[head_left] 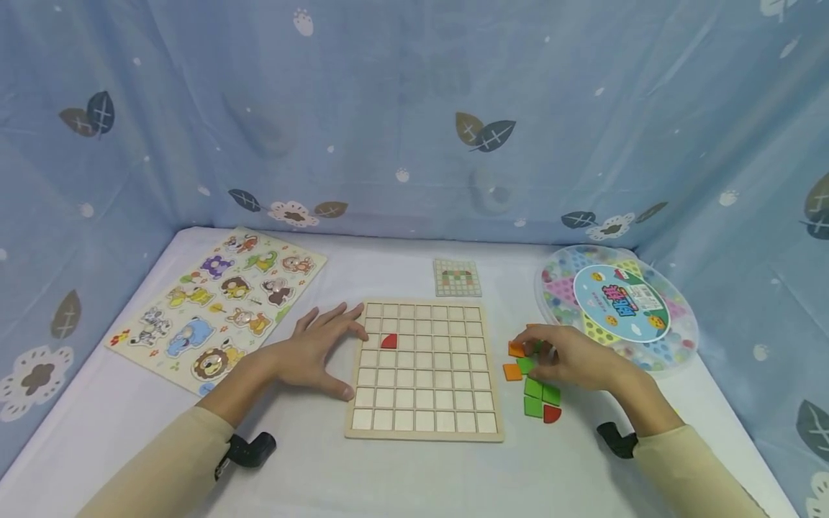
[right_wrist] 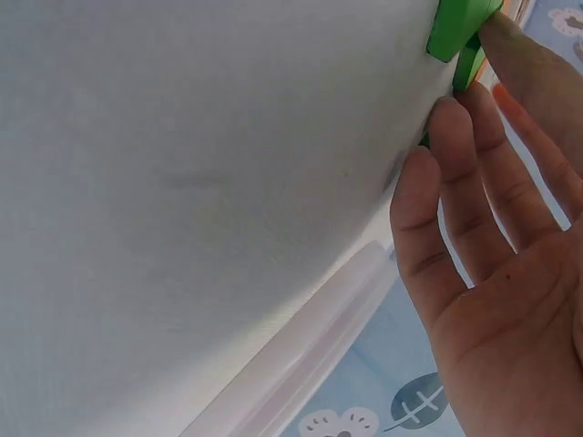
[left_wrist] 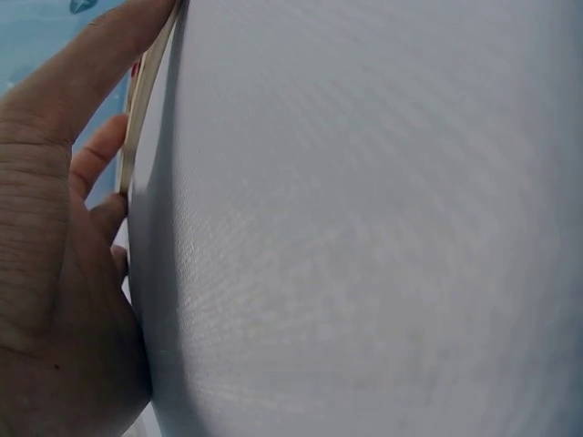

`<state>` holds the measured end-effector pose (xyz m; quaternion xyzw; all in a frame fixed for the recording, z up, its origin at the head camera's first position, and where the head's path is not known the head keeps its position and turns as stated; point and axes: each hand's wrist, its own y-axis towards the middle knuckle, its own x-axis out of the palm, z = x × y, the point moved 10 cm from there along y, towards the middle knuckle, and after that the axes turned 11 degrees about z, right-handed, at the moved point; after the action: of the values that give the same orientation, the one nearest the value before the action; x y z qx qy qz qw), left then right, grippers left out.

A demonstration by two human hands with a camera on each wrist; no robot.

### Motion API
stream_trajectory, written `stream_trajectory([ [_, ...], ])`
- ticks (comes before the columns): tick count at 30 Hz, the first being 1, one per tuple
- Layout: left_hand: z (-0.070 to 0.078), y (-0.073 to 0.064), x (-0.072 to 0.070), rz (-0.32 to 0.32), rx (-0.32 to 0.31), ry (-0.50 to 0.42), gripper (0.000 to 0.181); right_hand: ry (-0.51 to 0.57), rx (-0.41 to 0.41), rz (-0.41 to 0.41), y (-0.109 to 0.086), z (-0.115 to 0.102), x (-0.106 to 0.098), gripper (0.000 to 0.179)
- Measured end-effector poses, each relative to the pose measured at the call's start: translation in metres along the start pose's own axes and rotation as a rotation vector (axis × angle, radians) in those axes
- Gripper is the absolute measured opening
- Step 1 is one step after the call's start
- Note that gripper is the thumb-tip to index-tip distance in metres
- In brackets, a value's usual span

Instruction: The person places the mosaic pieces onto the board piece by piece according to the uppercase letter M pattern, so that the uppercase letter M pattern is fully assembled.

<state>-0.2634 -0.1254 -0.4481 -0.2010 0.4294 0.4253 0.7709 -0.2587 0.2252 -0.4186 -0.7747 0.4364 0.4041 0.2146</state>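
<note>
Beside the right edge of a pale wooden grid board [head_left: 424, 360], the fingers of the right hand [head_left: 573, 356] bend over loose flat pieces, the tips meeting green ones; whether they pinch one cannot be told. Left of the board, the left hand [head_left: 311, 356] has its thumb and fingers spread wide, the tips at the board's left edge. Just below the right hand lie green square tiles [head_left: 534, 407] and a red quarter-round tile [head_left: 552, 414]; an orange square tile [head_left: 512, 372] sits between them and the board. Another red quarter-round piece [head_left: 388, 342] rests in a cell near the board's upper left corner. Beyond the board's far edge lies a small gridded pattern card [head_left: 457, 279]. Farther out on the white surface [head_left: 311, 475] are a colourful animal puzzle board [head_left: 223, 327] to the left and a round, dotted, translucent case [head_left: 618, 309] to the right, before a blue leaf-patterned curtain [head_left: 388, 108].
</note>
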Motion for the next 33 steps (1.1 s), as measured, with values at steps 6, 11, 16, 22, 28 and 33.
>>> stream_trajectory([
  [6, -0.001, 0.000, -0.001, 0.001, -0.003, -0.002, 0.087, -0.015, -0.012, 0.002, 0.000, -0.001, 0.001, 0.037],
  [11, 0.000, -0.001, -0.001, -0.001, -0.006, 0.000, 0.087, -0.010, -0.011, 0.002, -0.003, -0.002, -0.001, 0.034],
  [16, 0.001, 0.000, -0.001, 0.000, -0.009, 0.005, 0.087, 0.026, -0.028, 0.042, -0.007, -0.004, -0.007, 0.033],
  [22, 0.000, -0.001, -0.002, 0.000, -0.011, -0.003, 0.087, 0.065, -0.019, 0.120, -0.008, -0.005, -0.015, 0.039],
  [28, -0.002, 0.001, 0.000, -0.002, -0.004, 0.005, 0.088, 0.101, -0.023, 0.169, -0.007, -0.012, -0.028, 0.033],
  [33, -0.002, 0.001, 0.001, -0.008, -0.013, -0.002, 0.088, 0.131, -0.088, 0.188, -0.002, -0.021, -0.038, 0.031],
])
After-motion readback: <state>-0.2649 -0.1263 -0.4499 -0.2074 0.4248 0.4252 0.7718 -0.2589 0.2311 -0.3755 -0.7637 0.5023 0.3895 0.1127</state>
